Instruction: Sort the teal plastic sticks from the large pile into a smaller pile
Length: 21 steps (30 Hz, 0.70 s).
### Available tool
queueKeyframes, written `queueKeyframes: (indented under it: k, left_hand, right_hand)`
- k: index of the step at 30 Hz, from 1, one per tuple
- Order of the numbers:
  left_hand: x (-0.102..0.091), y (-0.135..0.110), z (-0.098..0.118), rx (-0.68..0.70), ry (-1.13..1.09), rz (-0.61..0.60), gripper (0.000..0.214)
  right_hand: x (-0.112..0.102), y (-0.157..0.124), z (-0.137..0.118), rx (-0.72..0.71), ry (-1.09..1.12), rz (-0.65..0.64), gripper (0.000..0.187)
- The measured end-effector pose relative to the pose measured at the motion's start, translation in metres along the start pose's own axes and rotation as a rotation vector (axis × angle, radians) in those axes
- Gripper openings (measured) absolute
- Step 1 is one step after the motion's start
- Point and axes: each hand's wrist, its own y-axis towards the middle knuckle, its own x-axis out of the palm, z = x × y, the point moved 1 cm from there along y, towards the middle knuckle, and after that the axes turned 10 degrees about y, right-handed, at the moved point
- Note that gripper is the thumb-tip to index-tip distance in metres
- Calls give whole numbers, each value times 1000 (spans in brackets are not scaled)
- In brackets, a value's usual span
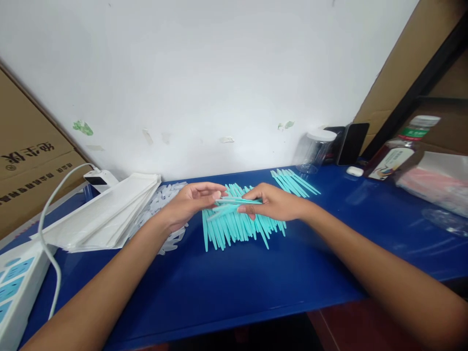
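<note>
At far left, against a white wall, a printed cardboard box, with a white power strip and a looping white cable in front. Next, on a glossy blue table, a fanned stack of flat white sleeves, then a heap of pale translucent pieces, partly hidden by the left hand. Left fingers loosely curved, thumb beside the left ends of a small bundle of turquoise sticks; cannot tell pinching from merely hovering close. Bundle apparently raised over a larger turquoise pile, gripped from the right between thumb and fingers of the right hand. Probably best to pinch lightly, hold the sticks parallel, and steady the splayed left ends with the left fingertips, without brushing the pile. In looks, slim, smooth, tapering, slightly blurred in the grip; in the pile, mostly pointing away from the viewer, a few askew. Beyond the right wrist, a smaller slanted row of sticks. Farther right, a clear jar with a white lid, a dark phone-like slab, a small white case, a dark bottle, and a clear packet with something pink inside.
</note>
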Motion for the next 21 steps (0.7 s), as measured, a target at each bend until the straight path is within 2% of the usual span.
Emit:
queueKeyframes:
  k: [2,4,6,7,9,12,16,21]
  left_hand:
    - [-15,1,2,23,57,114,42]
    - [-37,1,3,70,240,284,42]
    - [-59,0,2,137,654,467,35]
    - [-68,-1,0,149,867,471,31]
    - [-81,-2,-2,92,1098,338,30]
    - [-87,-3,-6,-23,1144,109,36]
    - [-88,-2,-12,-123,1183,33,47]
    - [-84,3,-21,-98,1166,-93,39]
  right_hand:
    - [-6,1,4,-9,-15,66,45]
    - [-12,1,9,3,-41,136,47]
    - [-16,1,13,21,-66,192,50]
    - [-18,1,15,25,-79,212,52]
    - [-19,1,17,30,-104,251,55]
    - [-21,3,20,37,-131,302,57]
    - [-24,3,26,20,-158,355,56]
    - [-27,3,30,-15,-159,403,56]
